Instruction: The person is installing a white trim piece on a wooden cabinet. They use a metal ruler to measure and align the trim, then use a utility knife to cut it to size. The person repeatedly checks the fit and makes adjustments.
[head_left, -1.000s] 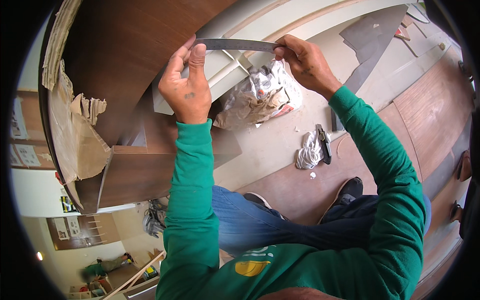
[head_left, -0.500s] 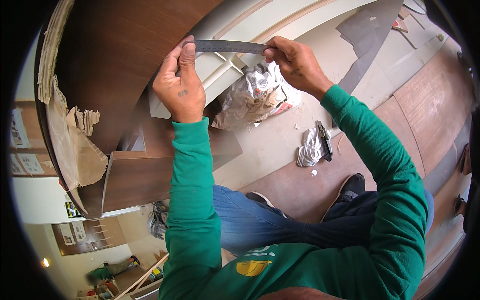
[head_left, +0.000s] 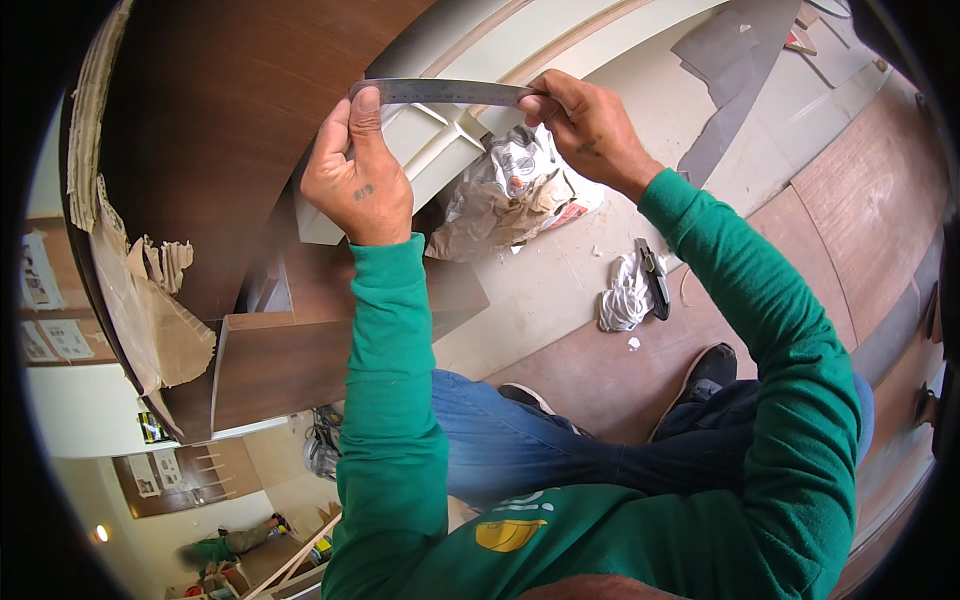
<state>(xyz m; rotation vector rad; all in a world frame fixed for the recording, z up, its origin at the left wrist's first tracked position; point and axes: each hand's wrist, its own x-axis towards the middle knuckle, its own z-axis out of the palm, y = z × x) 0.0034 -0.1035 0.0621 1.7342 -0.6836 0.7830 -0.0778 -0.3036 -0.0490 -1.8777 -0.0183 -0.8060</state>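
Holding a thin metal ruler (head_left: 450,92) up in front of me with 2 hands, I have it stretched crosswise near the top of my view, its marked grey face toward me. My left hand (head_left: 360,188) grips the left end, thumb in front and fingers behind; my right hand (head_left: 597,132) pinches the right end between thumb and index finger. The ruler looks slightly bowed, though I cannot tell whether it really bends, since edges curve in this wide view

Behind the ruler I see a white ribbed piece (head_left: 425,160), and to the left of it a large dark brown panel (head_left: 230,110). Torn cardboard (head_left: 170,340) hangs along the far left edge. Below the ruler, between my forearms, a crumpled white bag (head_left: 515,190) with brown paper rests on the floor (head_left: 560,275). Nearer to my feet lies a bunched white cloth (head_left: 623,297) with a black utility knife (head_left: 655,280) against its right side. A grey sheet (head_left: 740,65) with a ragged edge lies beyond my right hand, and farther right is a brown board (head_left: 880,210). At lower left, well apart from me, another person (head_left: 215,548) in green is partly visible
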